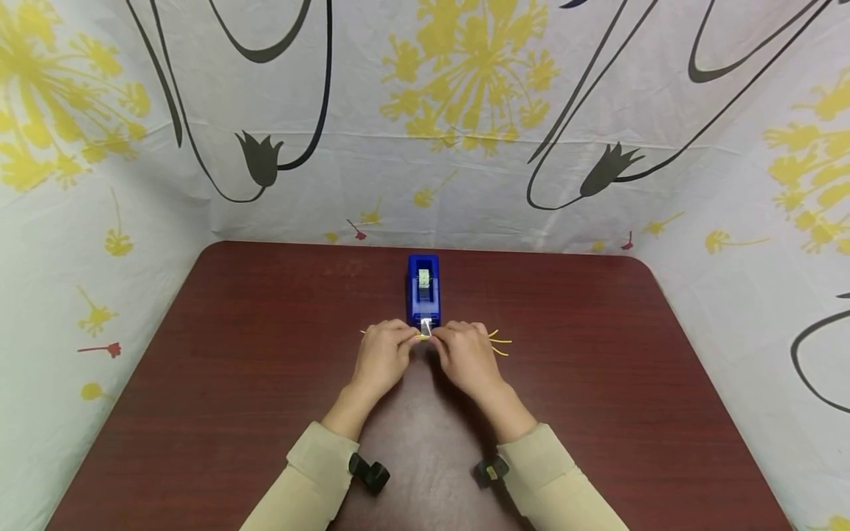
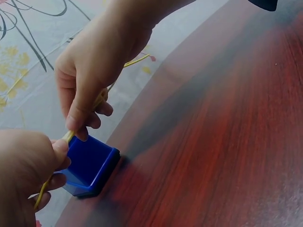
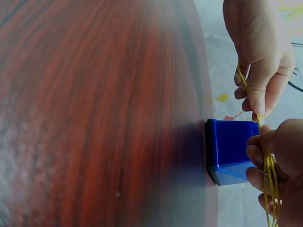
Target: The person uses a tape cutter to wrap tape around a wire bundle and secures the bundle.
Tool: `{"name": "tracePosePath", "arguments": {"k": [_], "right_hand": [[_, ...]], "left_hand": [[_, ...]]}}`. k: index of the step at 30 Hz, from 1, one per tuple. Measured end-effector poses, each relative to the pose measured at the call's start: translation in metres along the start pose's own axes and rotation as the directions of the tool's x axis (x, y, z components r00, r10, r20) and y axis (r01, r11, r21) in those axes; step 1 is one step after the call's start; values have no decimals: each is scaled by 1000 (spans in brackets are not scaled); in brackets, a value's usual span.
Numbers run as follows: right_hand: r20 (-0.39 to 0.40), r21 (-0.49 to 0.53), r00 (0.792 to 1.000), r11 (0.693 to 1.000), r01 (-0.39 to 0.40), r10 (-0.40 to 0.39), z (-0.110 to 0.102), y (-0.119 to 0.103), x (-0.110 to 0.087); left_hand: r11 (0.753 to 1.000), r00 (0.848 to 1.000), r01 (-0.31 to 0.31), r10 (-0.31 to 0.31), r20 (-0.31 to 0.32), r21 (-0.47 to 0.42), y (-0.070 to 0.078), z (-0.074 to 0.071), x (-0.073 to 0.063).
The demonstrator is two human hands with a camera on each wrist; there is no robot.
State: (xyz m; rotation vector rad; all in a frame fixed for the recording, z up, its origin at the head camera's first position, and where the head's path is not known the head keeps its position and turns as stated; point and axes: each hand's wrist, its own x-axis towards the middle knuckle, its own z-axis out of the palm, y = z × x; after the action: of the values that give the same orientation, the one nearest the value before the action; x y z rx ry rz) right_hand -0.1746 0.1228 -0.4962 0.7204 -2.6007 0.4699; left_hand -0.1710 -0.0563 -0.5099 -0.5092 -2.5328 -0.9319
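Note:
A bundle of thin yellow strands (image 1: pixel 501 341), wire-like or cord-like, stretches sideways between the two hands. My left hand (image 1: pixel 384 352) pinches it between thumb and fingers from the left. From the right, my right hand (image 1: pixel 468 355) pinches it close by, and several loose ends fan out past that hand. Just beyond the fingertips stands a blue tape dispenser (image 1: pixel 415 299) with a roll of tape (image 1: pixel 423 279) in it. A clear tape strip (image 1: pixel 426 322) at its front end meets the strands. In the right wrist view, several strands (image 3: pixel 271 179) run along the right palm.
The dark red-brown table (image 1: pixel 239 354) has rounded far corners. Behind it and at both sides hangs a white cloth (image 1: pixel 358 96) with yellow and grey flower prints. A small black device (image 1: pixel 370 474) is at the left wrist, another (image 1: pixel 491 472) at the right.

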Motion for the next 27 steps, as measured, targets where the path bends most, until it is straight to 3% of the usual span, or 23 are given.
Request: {"name": "tracePosePath", "arguments": {"k": [6, 15, 20, 27], "right_hand": [[-45, 19, 999, 1000, 15, -14, 1, 2, -1], [-91, 37, 996, 999, 27, -24, 3, 5, -1], [-118, 19, 992, 999, 43, -40, 4, 5, -1], [-122, 20, 992, 999, 39, -36, 3, 4, 0]], "left_hand": [[995, 997, -11, 3, 81, 99, 3, -3, 2], [971, 989, -13, -23, 145, 239, 7, -8, 7], [977, 986, 3, -39, 162, 215, 7, -9, 8], [991, 989, 37, -54, 135, 128, 7, -11, 9]]}}
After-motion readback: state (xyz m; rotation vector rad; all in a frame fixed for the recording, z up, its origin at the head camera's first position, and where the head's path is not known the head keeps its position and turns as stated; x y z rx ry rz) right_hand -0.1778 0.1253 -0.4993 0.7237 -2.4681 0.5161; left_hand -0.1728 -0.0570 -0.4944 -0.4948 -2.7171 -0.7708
